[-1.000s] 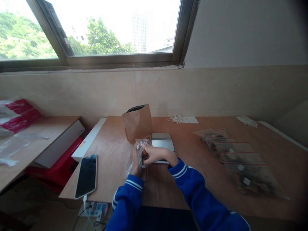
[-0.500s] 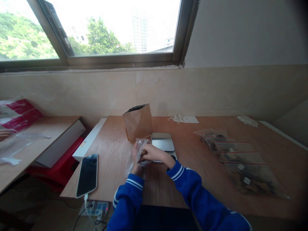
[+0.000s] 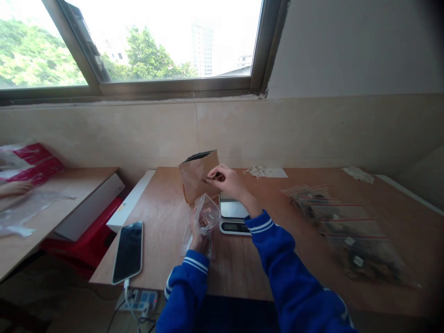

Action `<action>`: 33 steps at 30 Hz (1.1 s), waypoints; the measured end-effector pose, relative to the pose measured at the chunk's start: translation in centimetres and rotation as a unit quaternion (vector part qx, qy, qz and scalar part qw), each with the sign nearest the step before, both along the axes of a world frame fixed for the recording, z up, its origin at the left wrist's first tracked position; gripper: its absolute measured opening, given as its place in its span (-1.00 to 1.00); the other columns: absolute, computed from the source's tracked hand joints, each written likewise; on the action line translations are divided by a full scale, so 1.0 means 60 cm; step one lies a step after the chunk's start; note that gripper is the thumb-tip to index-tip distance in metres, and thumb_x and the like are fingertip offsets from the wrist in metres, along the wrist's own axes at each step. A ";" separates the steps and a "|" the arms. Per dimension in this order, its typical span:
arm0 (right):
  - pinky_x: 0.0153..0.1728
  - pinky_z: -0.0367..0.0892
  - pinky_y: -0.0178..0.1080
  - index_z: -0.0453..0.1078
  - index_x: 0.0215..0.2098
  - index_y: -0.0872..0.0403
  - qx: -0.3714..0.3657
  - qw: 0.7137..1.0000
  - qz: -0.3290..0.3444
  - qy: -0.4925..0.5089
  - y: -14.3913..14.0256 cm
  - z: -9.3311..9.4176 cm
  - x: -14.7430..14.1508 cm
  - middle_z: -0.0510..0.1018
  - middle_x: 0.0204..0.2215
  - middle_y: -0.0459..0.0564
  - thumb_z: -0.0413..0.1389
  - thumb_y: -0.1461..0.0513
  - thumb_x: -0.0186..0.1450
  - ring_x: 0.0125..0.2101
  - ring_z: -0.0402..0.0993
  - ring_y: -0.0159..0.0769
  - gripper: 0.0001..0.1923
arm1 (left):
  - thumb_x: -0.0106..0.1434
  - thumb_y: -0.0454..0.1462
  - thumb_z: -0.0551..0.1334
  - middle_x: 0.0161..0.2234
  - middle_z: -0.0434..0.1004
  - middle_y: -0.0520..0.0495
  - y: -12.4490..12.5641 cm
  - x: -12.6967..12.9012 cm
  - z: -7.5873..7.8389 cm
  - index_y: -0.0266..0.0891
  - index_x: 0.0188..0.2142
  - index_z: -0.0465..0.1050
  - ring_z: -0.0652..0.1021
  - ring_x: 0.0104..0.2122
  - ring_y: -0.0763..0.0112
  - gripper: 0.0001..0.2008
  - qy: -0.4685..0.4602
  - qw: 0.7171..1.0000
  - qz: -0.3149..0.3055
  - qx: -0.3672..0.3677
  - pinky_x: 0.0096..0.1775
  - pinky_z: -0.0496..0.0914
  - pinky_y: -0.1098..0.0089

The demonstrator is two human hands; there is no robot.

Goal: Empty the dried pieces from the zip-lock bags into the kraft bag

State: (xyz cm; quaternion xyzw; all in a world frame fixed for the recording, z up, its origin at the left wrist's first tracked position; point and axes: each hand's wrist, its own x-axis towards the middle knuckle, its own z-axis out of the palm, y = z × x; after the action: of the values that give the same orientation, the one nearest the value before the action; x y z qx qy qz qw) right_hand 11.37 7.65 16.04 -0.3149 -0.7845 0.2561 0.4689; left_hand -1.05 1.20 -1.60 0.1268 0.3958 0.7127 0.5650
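My left hand (image 3: 199, 237) is closed on a clear plastic bag (image 3: 208, 213), whose mouth gapes upward. My right hand (image 3: 229, 181) is raised beside a brown paper bag (image 3: 199, 178) that stands open at the top. Pinched between its fingertips is a small dark brown piece (image 3: 218, 176), too small to name. Below my right wrist lies a kitchen scale (image 3: 233, 226) with a shiny plate, partly hidden by that forearm. The paper bag's inside is dark, and its contents do not show.
Several filled zip bags (image 3: 360, 249) lie overlapped on the right. A phone (image 3: 129, 252) on a white cable rests at the left edge. Whitish scraps (image 3: 256, 171) lie near the wall. Another person's hand (image 3: 15, 188) is at the left table.
My right hand has come out of the clear plastic bag and moved up to the paper bag's right side, with a small dark piece. My left hand stays on the plastic bag.
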 end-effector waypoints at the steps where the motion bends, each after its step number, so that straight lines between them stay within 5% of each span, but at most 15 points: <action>1: -0.30 0.38 -0.30 0.46 -0.34 0.08 0.035 0.998 -0.036 0.035 0.020 0.020 -0.008 0.47 -0.30 -0.03 0.24 0.05 0.25 -0.33 0.45 -0.34 -0.75 | 0.12 0.01 0.31 -0.36 0.57 -0.22 -0.003 0.000 0.002 -0.34 -0.24 0.54 0.56 -0.37 0.27 -0.57 0.003 1.000 -0.002 -0.001 -0.30 0.46 0.32; 6: -0.26 0.37 -0.29 0.40 -0.33 0.10 0.126 0.987 -0.078 0.061 0.119 0.090 -0.061 0.42 -0.26 -0.01 0.21 0.09 0.28 -0.34 0.43 -0.36 -0.77 | 0.12 0.05 0.30 -0.27 0.58 -0.27 -0.013 0.003 0.008 -0.35 -0.10 0.51 0.58 -0.35 0.25 -0.46 0.008 1.000 0.005 -0.003 -0.31 0.47 0.29; 10: -0.23 0.36 -0.29 0.41 -0.36 0.11 0.106 0.993 -0.034 -0.043 0.154 0.076 -0.086 0.39 -0.30 -0.06 0.26 0.28 0.22 -0.35 0.44 -0.37 -0.89 | 0.11 0.06 0.30 -0.26 0.59 -0.25 -0.016 0.002 0.014 -0.31 -0.05 0.50 0.58 -0.37 0.27 -0.44 0.009 1.000 0.000 0.002 -0.35 0.47 0.32; 15: -0.20 0.35 -0.28 0.46 -0.35 0.11 0.075 0.996 -0.029 -0.047 0.149 0.043 -0.081 0.43 -0.30 -0.05 0.27 0.27 0.21 -0.29 0.46 -0.32 -0.91 | 0.10 0.03 0.32 -0.28 0.59 -0.25 -0.017 0.003 0.025 -0.32 -0.13 0.50 0.57 -0.41 0.30 -0.50 -0.001 1.000 -0.001 -0.020 -0.38 0.48 0.34; 24: -0.28 0.35 -0.34 0.51 -0.36 0.12 0.000 0.988 0.099 -0.117 0.112 0.072 -0.038 0.51 -0.33 -0.09 0.27 0.36 0.14 -0.31 0.49 -0.36 -0.91 | 0.10 -0.04 0.36 -0.33 0.59 -0.21 -0.028 0.010 0.051 -0.31 -0.18 0.54 0.58 -0.39 0.32 -0.59 0.009 1.000 0.011 -0.013 -0.38 0.46 0.40; 33: -0.29 0.29 -0.34 0.49 -0.24 0.09 0.017 0.974 0.040 -0.222 0.064 0.087 -0.023 0.49 -0.31 -0.08 0.30 0.30 0.19 -0.29 0.41 -0.36 -0.84 | 0.14 -0.02 0.32 -0.32 0.61 -0.21 -0.026 0.008 0.048 -0.31 -0.19 0.53 0.61 -0.32 0.25 -0.60 0.050 0.999 -0.001 0.008 -0.23 0.49 0.30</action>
State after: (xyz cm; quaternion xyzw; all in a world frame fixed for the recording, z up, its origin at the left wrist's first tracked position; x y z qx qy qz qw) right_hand 9.99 11.50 21.27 -0.3241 -0.8852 0.1854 0.2776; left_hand -0.58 -0.38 1.28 0.1669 0.4176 0.7081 0.5445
